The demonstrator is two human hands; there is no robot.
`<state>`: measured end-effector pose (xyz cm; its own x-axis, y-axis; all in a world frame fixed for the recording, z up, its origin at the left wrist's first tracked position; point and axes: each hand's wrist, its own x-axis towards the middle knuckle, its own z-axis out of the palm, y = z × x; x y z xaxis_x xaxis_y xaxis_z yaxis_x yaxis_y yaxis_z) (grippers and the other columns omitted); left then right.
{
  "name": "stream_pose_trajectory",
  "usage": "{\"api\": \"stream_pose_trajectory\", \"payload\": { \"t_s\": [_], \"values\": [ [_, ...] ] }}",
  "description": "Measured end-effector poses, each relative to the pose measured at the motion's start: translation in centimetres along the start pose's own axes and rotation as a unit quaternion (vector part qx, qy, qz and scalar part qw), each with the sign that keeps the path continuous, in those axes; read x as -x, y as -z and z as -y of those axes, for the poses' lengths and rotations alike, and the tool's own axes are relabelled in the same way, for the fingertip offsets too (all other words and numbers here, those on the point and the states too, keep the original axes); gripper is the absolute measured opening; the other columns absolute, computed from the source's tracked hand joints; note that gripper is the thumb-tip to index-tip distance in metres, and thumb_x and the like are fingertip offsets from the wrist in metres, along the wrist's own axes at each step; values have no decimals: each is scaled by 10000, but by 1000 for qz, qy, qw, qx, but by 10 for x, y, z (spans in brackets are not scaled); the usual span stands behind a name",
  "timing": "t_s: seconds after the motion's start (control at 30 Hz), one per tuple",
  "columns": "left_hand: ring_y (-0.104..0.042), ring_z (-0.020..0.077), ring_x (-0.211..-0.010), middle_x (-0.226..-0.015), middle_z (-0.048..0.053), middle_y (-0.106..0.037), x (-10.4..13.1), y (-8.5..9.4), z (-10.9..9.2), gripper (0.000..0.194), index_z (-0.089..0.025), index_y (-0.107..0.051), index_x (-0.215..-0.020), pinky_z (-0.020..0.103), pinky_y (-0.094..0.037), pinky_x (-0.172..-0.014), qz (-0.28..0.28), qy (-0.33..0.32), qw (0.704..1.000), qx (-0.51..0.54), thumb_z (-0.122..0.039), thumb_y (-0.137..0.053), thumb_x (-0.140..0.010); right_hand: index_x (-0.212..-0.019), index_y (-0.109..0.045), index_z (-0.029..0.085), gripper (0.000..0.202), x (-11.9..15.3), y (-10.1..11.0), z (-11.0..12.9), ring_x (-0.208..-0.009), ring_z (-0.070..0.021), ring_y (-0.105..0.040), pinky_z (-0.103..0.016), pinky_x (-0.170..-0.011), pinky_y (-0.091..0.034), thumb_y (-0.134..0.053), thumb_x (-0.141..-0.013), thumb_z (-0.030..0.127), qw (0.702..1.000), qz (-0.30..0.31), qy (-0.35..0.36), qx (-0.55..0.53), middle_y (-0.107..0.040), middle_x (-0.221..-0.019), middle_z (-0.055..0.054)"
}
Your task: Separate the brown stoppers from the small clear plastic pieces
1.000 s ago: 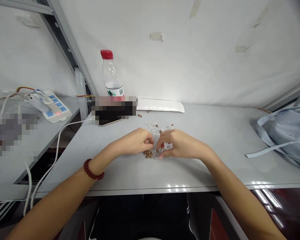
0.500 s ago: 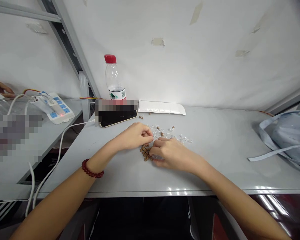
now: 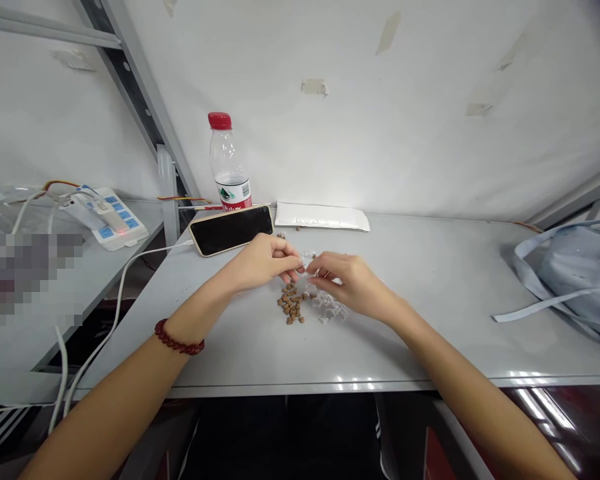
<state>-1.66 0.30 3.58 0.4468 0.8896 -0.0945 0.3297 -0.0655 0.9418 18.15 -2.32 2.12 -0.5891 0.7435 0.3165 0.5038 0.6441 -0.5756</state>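
Several small brown pieces [image 3: 291, 308] lie in a loose pile on the grey table [image 3: 250, 353]. Just right of them are small clear plastic pieces [image 3: 330, 308], partly under my right hand. My left hand [image 3: 267, 263], with a red bead bracelet [image 3: 177, 339] at the wrist, has its thumb and fingers pinched above the pile; what it holds is too small to name. My right hand [image 3: 353, 283] meets it from the right, its thumb and fingertips drawn together near a tiny clear thing that I cannot make out.
A phone [image 3: 233, 230] on a white cable and a red-capped bottle [image 3: 229, 163] stand at the back left. Behind my hands lies a white packet [image 3: 323, 217]. A power strip [image 3: 117, 220] is on the left table, a pale blue bag [image 3: 575, 273] at the right.
My right hand has lifted off the brown pile and moved up to my left fingertips, uncovering the brown and clear pieces. The person's hand at the far left has gone from view.
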Motion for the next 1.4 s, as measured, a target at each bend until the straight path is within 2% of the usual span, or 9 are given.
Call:
{"api": "stream_pose_trajectory", "payload": {
  "t_s": [0.07,0.17,0.33,0.5,0.8,1.07,1.17,1.27,1.4],
  "values": [
    [-649,138,-652,-698,59,-695,1,2,0,152,-118,-677,-765,259,-545,-648,-2,-9,999,35,-269,-658,-759,-912,-626,165,91,-2,4,-2,-699,-127,-597,-278,-652,-502,-574,-851,206,993,-53,-54,-89,-635,-821,-38],
    [-615,117,-605,-670,32,-664,2,3,-1,193,-126,-676,-760,263,-543,-624,4,-35,998,53,-312,-714,-723,-907,-630,168,142,-3,8,-2,-657,-129,-608,-294,-639,-520,-622,-820,279,968,-68,-120,-212,-628,-726,-13],
    [-571,95,-571,-656,3,-623,2,0,-2,257,-128,-667,-741,256,-522,-594,-6,-75,996,51,-349,-769,-657,-887,-655,164,153,-4,11,1,-660,-120,-585,-306,-651,-506,-664,-780,273,943,-59,-127,-303,-632,-757,-17],
    [-561,98,-559,-618,1,-619,3,-3,-4,213,-125,-651,-698,243,-483,-562,-14,-100,994,36,-301,-763,-654,-848,-660,162,89,-4,11,3,-661,-115,-561,-298,-638,-489,-646,-782,220,942,-58,-117,-310,-631,-762,-20],
    [-552,96,-525,-621,-1,-608,-1,-10,3,215,-134,-619,-639,237,-471,-525,-27,-99,994,28,-291,-764,-629,-784,-686,166,76,-3,3,-1,-604,-109,-525,-283,-568,-441,-612,-764,161,966,-86,-108,-220,-613,-729,-16],
    [-531,86,-482,-584,-24,-574,-3,-9,5,252,-141,-569,-642,228,-440,-497,2,-109,993,51,-308,-758,-651,-787,-682,163,51,-4,1,-2,-594,-106,-525,-282,-562,-458,-649,-755,185,938,-84,-107,-319,-626,-726,-14],
    [-522,90,-507,-591,-24,-557,-5,-10,8,247,-147,-574,-639,221,-405,-501,-36,-112,993,-16,-346,-705,-703,-811,-680,165,64,-7,2,-7,-622,-120,-546,-290,-585,-468,-639,-771,195,954,-97,-106,-261,-639,-753,-24],
    [-563,127,-594,-650,7,-613,-7,-9,13,225,-152,-631,-685,242,-406,-564,-61,-102,982,-148,-364,-627,-760,-830,-681,156,96,-9,1,-19,-684,-149,-569,-313,-642,-463,-588,-808,160,985,-130,-103,-54,-653,-800,-55],
    [-600,168,-678,-727,30,-681,-8,-7,21,194,-169,-683,-808,258,-416,-627,7,-64,963,-262,-329,-582,-766,-868,-687,133,156,-12,-2,-41,-728,-181,-574,-337,-682,-447,-540,-830,96,978,-80,-121,150,-668,-848,-95]
  ]
}}
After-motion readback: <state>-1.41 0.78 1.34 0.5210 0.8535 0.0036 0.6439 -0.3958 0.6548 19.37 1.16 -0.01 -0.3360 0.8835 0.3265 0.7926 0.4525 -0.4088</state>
